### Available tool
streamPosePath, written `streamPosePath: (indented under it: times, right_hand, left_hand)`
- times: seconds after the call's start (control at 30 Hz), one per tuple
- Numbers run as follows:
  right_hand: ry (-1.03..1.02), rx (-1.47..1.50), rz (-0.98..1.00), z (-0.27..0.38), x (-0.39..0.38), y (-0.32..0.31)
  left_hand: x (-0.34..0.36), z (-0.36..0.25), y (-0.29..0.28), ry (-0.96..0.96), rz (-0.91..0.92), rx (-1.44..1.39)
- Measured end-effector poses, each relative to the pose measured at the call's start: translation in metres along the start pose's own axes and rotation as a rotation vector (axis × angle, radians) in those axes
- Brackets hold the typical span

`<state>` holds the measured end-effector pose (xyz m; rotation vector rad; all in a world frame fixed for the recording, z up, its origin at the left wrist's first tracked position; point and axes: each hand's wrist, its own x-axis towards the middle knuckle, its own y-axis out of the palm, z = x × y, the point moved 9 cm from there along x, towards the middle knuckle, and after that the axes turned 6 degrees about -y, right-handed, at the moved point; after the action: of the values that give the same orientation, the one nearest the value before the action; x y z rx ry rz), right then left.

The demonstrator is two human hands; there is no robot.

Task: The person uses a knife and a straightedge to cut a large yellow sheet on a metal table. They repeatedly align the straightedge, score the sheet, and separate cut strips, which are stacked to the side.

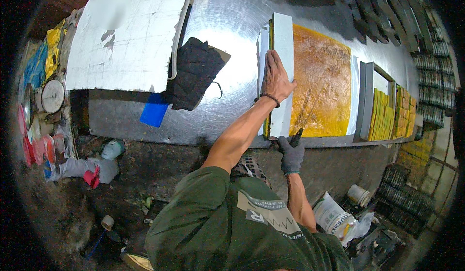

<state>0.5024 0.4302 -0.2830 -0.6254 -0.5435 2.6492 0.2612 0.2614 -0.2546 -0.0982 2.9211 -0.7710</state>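
My left hand [275, 80] lies with fingers extended on a long pale straight bar [282, 34], pressing along the left part of an amber, glossy sheet [322, 77]. A narrow yellow strip and white backing show at the bar's left. My right hand [292, 156], in a grey glove, is at the bar's near end, closed on a dark tool [297, 136] whose shape is hard to make out. The sheet rests on the steel table [227, 24]. Right of it are a metal frame [364, 101] and stacks of cut yellow pieces [380, 116].
A white board [126, 43], a dark cloth [191, 77] and a blue card [154, 113] lie on the table's left. A dial scale [52, 97] stands at far left. Racks [431, 77] line the right side; a white sack [334, 218] sits below the table's front edge.
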Motion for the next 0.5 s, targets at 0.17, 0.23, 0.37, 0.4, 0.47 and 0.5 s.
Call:
streamPosePath:
  times: [0.17, 0.23, 0.37, 0.4, 0.47, 0.5]
  right_hand:
    - [-0.003, 0.036, -0.015, -0.0011, 0.0002, 0.0001]
    - [-0.014, 0.043, -0.015, -0.0009, 0.0005, 0.0009]
    - [-0.062, 0.015, -0.023, 0.0024, 0.0026, 0.0006]
    - [-0.084, -0.005, -0.029, 0.0046, 0.0031, -0.0001]
    - [-0.036, 0.023, -0.005, 0.0018, 0.0038, 0.002]
    - [-0.011, 0.038, 0.006, 0.0007, 0.0038, 0.0028]
  left_hand:
    - [-0.0003, -0.0005, 0.0, 0.0, -0.008, -0.013]
    - [-0.0002, 0.0006, 0.0016, -0.003, 0.001, 0.001]
    - [0.0002, 0.0015, 0.0029, 0.02, -0.022, 0.01]
    - [0.0005, 0.0013, 0.0028, 0.031, -0.04, 0.017]
    - [0.0013, 0.0018, 0.0049, 0.044, -0.054, 0.023]
    - [0.0014, 0.0015, 0.0052, 0.054, -0.071, 0.029]
